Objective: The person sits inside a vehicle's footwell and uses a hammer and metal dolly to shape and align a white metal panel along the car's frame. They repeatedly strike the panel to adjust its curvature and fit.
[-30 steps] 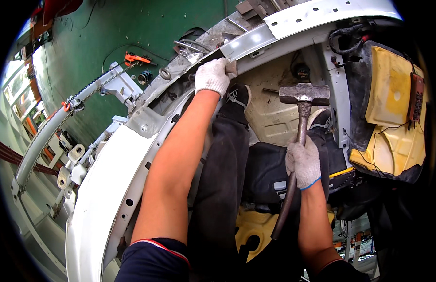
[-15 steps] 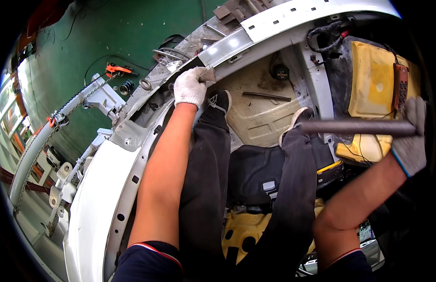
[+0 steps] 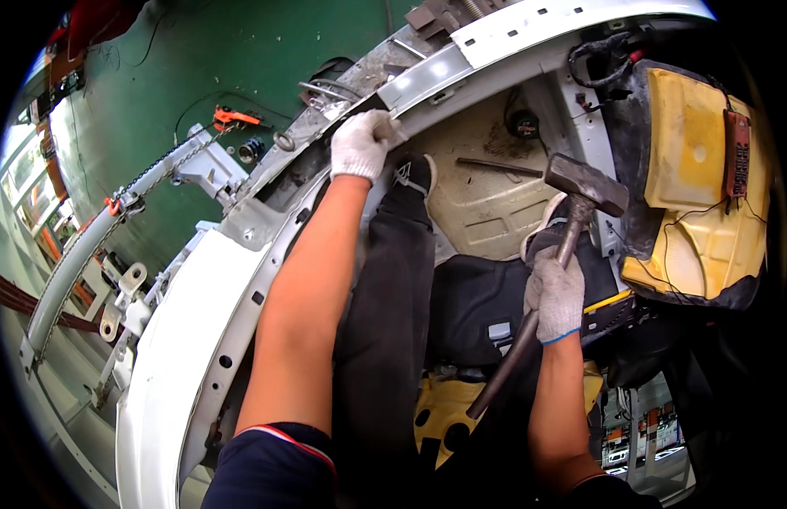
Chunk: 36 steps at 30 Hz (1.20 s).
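Observation:
My right hand (image 3: 553, 293), in a whitish work glove, is wrapped round the handle of a sledgehammer (image 3: 587, 185). The heavy dark head is raised over my shoe and the car's beige floor pan (image 3: 470, 204); the handle end slants down toward my lap. At the metal door sill (image 3: 427, 81), my gloved left hand (image 3: 360, 146) is closed on a small flat-faced metal block (image 3: 392, 133), held against the sill's inner edge. My fingers partly hide this block. On the floor pan lies a thin dark metal bar (image 3: 498, 167).
Yellow seat foam (image 3: 694, 136) with loose wires stands at the right. Outside the sill are a frame bench arm with a chain (image 3: 114, 208), an orange tool (image 3: 237, 116) and the green floor (image 3: 215, 51). A round black object (image 3: 522, 125) sits inside the car.
My right hand has swung the sledgehammer in from the far right to between my legs and the seat foam. The left hand stays at the sill with the metal block. The view has shifted slightly.

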Tool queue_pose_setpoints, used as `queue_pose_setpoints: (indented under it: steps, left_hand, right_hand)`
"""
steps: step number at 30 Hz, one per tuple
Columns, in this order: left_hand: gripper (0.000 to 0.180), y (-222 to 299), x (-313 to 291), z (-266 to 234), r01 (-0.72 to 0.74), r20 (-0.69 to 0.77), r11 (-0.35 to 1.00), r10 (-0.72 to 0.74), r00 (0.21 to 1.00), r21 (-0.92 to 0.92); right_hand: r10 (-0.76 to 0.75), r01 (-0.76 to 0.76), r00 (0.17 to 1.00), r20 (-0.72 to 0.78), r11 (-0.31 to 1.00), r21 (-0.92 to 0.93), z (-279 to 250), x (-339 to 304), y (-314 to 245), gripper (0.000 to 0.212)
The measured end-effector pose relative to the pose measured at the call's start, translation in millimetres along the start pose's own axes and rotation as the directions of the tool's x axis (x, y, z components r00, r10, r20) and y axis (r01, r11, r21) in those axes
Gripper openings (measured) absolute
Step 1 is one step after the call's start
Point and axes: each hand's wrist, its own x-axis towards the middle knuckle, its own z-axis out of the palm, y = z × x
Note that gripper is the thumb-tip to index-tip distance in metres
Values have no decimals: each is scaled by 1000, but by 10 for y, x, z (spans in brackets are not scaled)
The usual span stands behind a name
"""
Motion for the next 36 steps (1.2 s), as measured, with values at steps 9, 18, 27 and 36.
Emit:
queue_pose_setpoints:
  steps: [9, 18, 27, 36]
  left_hand:
    - [18, 105, 72, -58, 55, 69, 996, -59, 996, 66]
    - [19, 20, -13, -30, 16, 82, 998, -21, 996, 67]
    - [24, -71, -63, -23, 42, 23, 997, -43, 999, 65]
    - [23, -145, -41, 56, 53, 19, 995, -51, 998, -83]
  right_hand:
    - [174, -176, 977, 123, 984, 6, -95, 149, 231, 6]
    - [78, -55, 969, 236, 993, -101, 94, 107, 28, 5]
    - [-444, 442, 895, 43, 870, -220, -266, -156, -957, 19]
    - [-642, 641, 763, 73, 767, 31, 576, 151, -1148, 20]
